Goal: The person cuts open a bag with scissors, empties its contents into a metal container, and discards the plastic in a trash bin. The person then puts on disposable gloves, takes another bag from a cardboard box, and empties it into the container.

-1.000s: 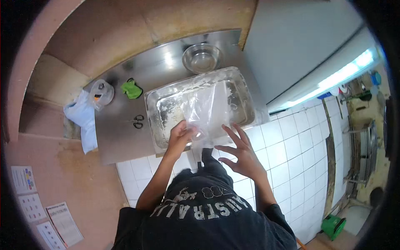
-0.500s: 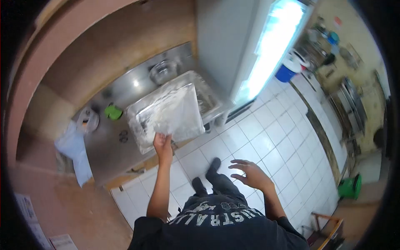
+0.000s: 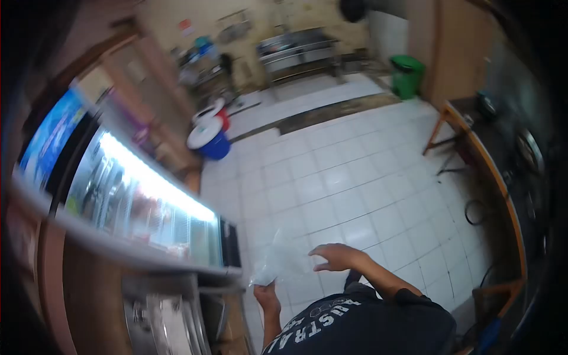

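A clear plastic bag (image 3: 283, 260) hangs out in front of me over the floor, its near corner pinched in my left hand (image 3: 268, 297). Its contents, if any, cannot be made out against the white tiles. Close to the bag's right side is my right hand (image 3: 336, 257), fingers parted and curved, holding nothing; whether it touches the plastic is unclear. At the lower left, a metal tray (image 3: 171, 322) lies on the steel counter (image 3: 137, 343), partly cut off by the frame.
A lit glass-door fridge (image 3: 148, 201) stands on my left. Ahead are a blue bucket with a white lid (image 3: 208, 139), a steel sink (image 3: 299, 56) and a green bin (image 3: 407, 77). A dark-topped table with an orange frame (image 3: 494, 160) runs along the right.
My view has swung right, from the counter and tray to the open floor. The bag has moved off the tray with my left hand. My right hand is now nearer to it.
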`<state>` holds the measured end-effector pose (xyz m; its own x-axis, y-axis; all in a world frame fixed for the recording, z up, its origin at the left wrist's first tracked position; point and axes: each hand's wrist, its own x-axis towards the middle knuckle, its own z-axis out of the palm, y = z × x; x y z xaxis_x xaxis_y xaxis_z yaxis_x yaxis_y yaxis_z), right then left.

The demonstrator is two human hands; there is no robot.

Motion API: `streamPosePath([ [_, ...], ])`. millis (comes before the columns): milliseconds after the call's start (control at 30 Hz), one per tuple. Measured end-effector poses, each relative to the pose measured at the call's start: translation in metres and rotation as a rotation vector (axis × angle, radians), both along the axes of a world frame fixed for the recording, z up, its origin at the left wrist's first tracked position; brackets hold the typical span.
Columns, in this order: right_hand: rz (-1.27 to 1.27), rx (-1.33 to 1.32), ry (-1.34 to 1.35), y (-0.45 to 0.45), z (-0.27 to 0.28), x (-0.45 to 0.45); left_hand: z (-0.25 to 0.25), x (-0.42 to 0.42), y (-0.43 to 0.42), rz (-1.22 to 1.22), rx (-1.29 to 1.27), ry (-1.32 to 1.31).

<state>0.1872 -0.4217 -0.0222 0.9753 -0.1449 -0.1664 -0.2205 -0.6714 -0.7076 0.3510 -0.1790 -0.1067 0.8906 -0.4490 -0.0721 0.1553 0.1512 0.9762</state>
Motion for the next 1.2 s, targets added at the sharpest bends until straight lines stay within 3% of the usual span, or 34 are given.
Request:
streamPosePath([
  [167, -0.268, -0.067, 0.045, -0.119, -0.007, -0.083, -0.003, 0.004, -0.17, -0.242, 0.013, -0.007],
  [200, -0.328, -0.021, -0.003, -0.139, -0.005, -0.095, 0.024, -0.007, -0.205, -0.285, 0.046, -0.033],
  [300, -0.445, 0.035, -0.086, -0.195, 0.009, -0.116, 0.005, 0.001, -0.285, -0.504, 0.231, -0.2],
  [367, -0.439, 0.057, -0.105, -0.236, -0.005, -0.119, -0.007, -0.003, -0.335, -0.523, 0.176, -0.153],
  [433, -0.42, 0.308, -0.034, -0.283, -0.018, -0.118, -0.025, 0.002, -0.383, -0.531, 0.109, -0.116],
  [500, -0.479, 0.51, -0.087, -0.335, -0.074, -0.12, -0.049, 0.005, -0.429, -0.536, 0.083, -0.001],
  [567, -0.776, 0.883, 0.04, -0.376, -0.152, -0.133, -0.054, 0.007, -0.483, -0.511, 0.038, 0.056],
  [633, -1.089, 0.869, 0.08, -0.394, -0.254, -0.179, -0.059, 0.006, -0.536, -0.493, 0.021, 0.125],
  [667, -0.991, 0.401, 0.31, -0.395, -0.358, -0.232, -0.052, 0.008, -0.565, -0.472, 0.038, 0.163],
  [700, -0.884, 0.131, 0.684, -0.382, -0.427, -0.288, -0.043, 0.011, -0.598, -0.449, 0.051, 0.2],
  [733, -0.958, 0.228, 1.029, -0.362, -0.441, -0.329, -0.038, 0.017, -0.635, -0.47, 0.062, 0.168],
  [767, -1.144, 0.557, 0.803, -0.339, -0.428, -0.41, -0.034, 0.023, -0.667, -0.491, 0.079, 0.136],
  [800, -1.256, 0.997, 0.278, -0.303, -0.44, -0.462, -0.029, 0.026, -0.699, -0.482, 0.08, 0.15],
  [867, -1.55, 1.066, 0.608, -0.353, -0.374, -0.45, -0.017, 0.033, -0.772, -0.55, 0.057, 0.054],
  [900, -1.624, 1.076, 0.647, -0.384, -0.364, -0.441, -0.014, 0.035, -0.807, -0.549, 0.058, 0.054],
  [967, -1.669, 1.088, 0.592, -0.452, -0.358, -0.412, -0.016, 0.041, -0.877, -0.622, 0.096, -0.182],
  [1033, -1.617, 1.092, 0.512, -0.538, -0.361, -0.375, -0.024, 0.037, -0.945, -0.723, 0.123, -0.265],
  [1067, -1.569, 1.104, 0.49, -0.581, -0.361, -0.354, 0.002, 0.026, -0.975, -0.733, 0.173, -0.35],
  [1200, -1.23, 1.062, 0.532, -0.782, -0.379, -0.267, -0.04, -0.005, -1.107, -0.827, -0.014, -0.313],
])
